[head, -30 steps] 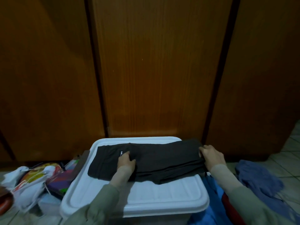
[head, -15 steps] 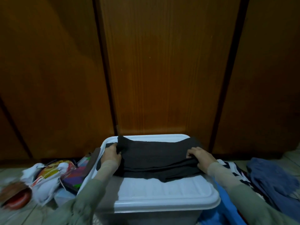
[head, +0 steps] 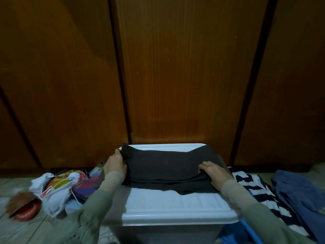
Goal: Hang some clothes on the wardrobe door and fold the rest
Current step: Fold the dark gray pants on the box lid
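On the white lid (head: pixel 175 203) of a plastic storage box, at the centre of the view, a dark folded garment (head: pixel 167 166) is lying flat, covering the lid's far half and reaching its 12 o'clock edge. The left hand (head: pixel 115 163) is sitting at the garment's 9 o'clock end, fingers curled round the cloth's edge and gripping it. The right hand (head: pixel 215 174) is resting at the 3 o'clock end, its fingers tucking under the top layer and pinching it. Both sleeves are coming in from 6 o'clock. Behind the box, at 12 o'clock, brown wooden wardrobe doors (head: pixel 184 76) are filling the upper view. On the floor at 3 o'clock, a navy-and-white striped cloth (head: pixel 258 187) is lying just beside the box, with a blue garment (head: pixel 295 189) beyond it. At 9 o'clock, a white bag (head: pixel 58 192) with colourful contents is lying near a red round object (head: pixel 26 209), which is too blurred to identify.
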Demonstrator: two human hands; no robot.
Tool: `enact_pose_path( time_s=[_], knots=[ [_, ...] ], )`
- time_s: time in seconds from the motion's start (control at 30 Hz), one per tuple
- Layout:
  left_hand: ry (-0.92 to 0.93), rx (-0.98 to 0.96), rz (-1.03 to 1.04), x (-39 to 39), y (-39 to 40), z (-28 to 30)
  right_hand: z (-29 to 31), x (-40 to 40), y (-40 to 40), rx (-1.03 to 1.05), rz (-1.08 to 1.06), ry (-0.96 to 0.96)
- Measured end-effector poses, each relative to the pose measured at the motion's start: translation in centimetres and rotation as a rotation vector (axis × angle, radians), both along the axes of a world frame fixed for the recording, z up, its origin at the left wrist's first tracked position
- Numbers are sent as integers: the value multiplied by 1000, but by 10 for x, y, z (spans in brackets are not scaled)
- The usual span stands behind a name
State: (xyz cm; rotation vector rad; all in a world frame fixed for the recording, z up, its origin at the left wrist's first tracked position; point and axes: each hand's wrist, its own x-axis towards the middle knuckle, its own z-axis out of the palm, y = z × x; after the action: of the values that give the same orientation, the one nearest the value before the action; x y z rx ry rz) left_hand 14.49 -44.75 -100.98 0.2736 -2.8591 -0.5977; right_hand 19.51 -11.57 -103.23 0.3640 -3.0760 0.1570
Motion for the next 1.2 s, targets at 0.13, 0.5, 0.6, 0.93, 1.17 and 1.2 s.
enact_pose_path(
  time_s=[0.13, 0.5, 0.6, 0.93, 1.17, 1.2],
  knots=[
    [36, -310, -36, 5, 5, -14, -2, 7, 5, -70, 15, -34],
    [-322, -455, -586, 14, 38, -30, 4, -4, -2, -85, -75, -130],
    [-399, -466, -675, 16, 36, -25, 10, -17, -1, 7, -175, -191],
    [-170, -577, -453, 12, 29, -13, 26, -31, -8, -105, -507, -284],
    [-177, -260, -182, 2, 29, -31, 36, -17, 1, -83, -438, -320],
    [-164, -263, -173, 3, 28, -34, 34, -17, 2, -84, -432, -275]
  ],
)
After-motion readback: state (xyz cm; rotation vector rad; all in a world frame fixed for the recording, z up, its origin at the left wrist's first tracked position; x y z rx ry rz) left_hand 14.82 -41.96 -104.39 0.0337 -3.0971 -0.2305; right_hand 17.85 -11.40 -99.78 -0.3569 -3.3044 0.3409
